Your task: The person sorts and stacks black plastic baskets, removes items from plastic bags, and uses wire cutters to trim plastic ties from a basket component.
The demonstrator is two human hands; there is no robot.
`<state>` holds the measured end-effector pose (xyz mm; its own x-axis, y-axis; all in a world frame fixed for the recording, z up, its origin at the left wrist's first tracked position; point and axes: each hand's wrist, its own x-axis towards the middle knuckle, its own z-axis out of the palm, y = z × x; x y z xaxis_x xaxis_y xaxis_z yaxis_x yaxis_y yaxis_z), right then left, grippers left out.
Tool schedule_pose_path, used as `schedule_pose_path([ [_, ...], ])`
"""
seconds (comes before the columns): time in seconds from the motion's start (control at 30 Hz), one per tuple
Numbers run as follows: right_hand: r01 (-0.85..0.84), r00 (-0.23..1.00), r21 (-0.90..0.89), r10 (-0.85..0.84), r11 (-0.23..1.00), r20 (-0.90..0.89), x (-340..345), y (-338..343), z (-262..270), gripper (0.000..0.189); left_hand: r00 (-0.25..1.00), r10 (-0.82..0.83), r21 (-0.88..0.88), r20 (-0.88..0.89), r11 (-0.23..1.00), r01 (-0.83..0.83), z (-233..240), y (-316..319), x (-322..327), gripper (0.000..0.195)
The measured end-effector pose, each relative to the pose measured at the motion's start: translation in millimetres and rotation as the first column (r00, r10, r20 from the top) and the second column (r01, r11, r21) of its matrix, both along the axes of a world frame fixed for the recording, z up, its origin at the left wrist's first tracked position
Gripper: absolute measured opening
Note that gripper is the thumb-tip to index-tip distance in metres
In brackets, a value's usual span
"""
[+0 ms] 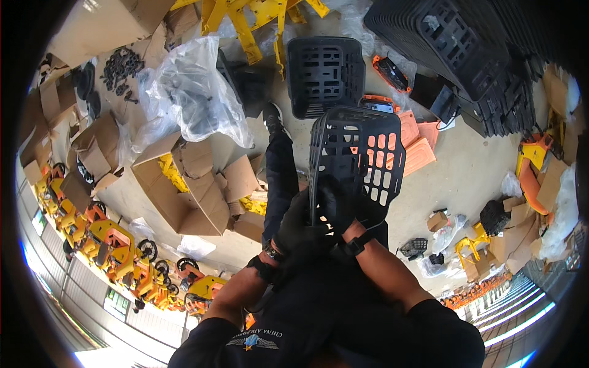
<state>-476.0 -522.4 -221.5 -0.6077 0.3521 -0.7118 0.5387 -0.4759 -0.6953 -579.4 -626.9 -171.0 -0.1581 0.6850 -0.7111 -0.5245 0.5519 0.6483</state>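
A black plastic basket (pixel 359 152) with slotted walls is held tilted in front of my body. My left hand (pixel 297 225), in a black glove, is at the basket's near left edge, its fingers partly hidden in shadow. At the basket's near end, my right hand (pixel 338 204), also gloved in black, grips the plastic. The two hands are close together, and dark glove against dark plastic hides exact finger positions. Just beyond the held basket, a second black basket (pixel 326 76) lies on the floor.
Nested black baskets (pixel 453 50) stand far right, near orange plastic panels (pixel 416 152). Clear plastic film (pixel 198 87) and an open cardboard box (pixel 184 209) holding yellow parts lie left. Yellow frames (pixel 251 23) are ahead. My foot (pixel 274 118) is beside the baskets. Yellow-orange vehicles (pixel 112 246) line the left side.
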Motion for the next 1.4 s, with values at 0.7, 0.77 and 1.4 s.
schedule_pose_path([
  [0.7,-0.369,0.924,0.73,0.143,0.575,0.355,19.3,130.9,-39.7,0.025,0.972,0.183,0.06,0.147,0.979,-0.193,27.6,10.0,-40.0,0.075],
  [0.77,-0.43,0.898,0.701,0.188,0.569,0.398,9.6,141.5,-37.2,0.031,0.977,0.177,0.068,0.123,0.98,-0.186,29.3,9.2,-40.4,0.076],
  [1.4,-0.833,0.543,0.479,0.579,0.277,0.609,-62.0,166.2,-46.9,0.042,0.973,0.225,0.077,-0.054,0.972,-0.22,43.1,15.8,-49.5,0.083],
])
